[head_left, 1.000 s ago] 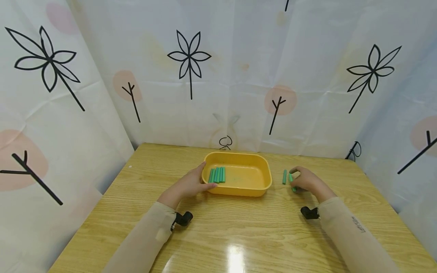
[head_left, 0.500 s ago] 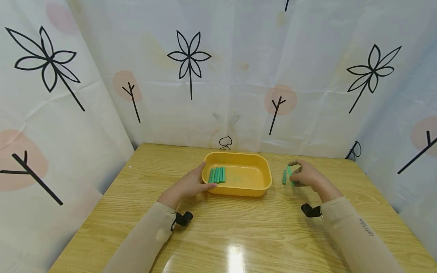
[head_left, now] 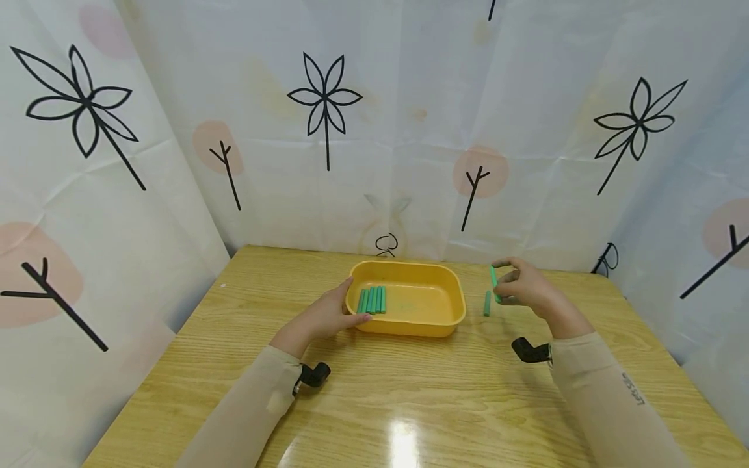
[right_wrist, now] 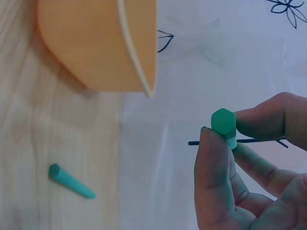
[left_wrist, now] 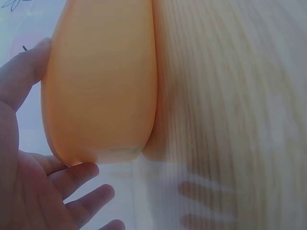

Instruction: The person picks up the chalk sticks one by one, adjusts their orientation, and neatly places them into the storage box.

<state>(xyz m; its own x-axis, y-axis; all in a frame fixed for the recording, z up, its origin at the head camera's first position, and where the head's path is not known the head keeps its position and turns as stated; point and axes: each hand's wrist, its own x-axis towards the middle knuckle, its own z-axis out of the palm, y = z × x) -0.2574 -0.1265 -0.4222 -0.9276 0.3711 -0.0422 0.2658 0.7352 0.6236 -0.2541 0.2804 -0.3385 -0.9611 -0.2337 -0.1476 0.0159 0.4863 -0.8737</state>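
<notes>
At the left end of a yellow plastic tray [head_left: 415, 329], my left hand [head_left: 324, 317] holds the rim, thumb on the near side and fingers at the end, as the left wrist view also shows. Several green chalk sticks [head_left: 372, 300] lie side by side in the tray's left part. My right hand [head_left: 525, 290], raised above the table, pinches a green hexagonal chalk stick [right_wrist: 223, 122] between thumb and fingers, to the right of the tray. Green dust marks those fingertips. One more green chalk stick [head_left: 487, 304] lies on the table between tray and right hand.
The wooden table [head_left: 374, 396] extends in front of the tray and to both sides. A white patterned curtain [head_left: 404, 143] hangs behind and at the sides. A black cable [head_left: 610, 257] shows at the far right corner.
My right hand has lifted its chalk stick off the table and moved it slightly up and away. The left hand and tray have stayed where they were.
</notes>
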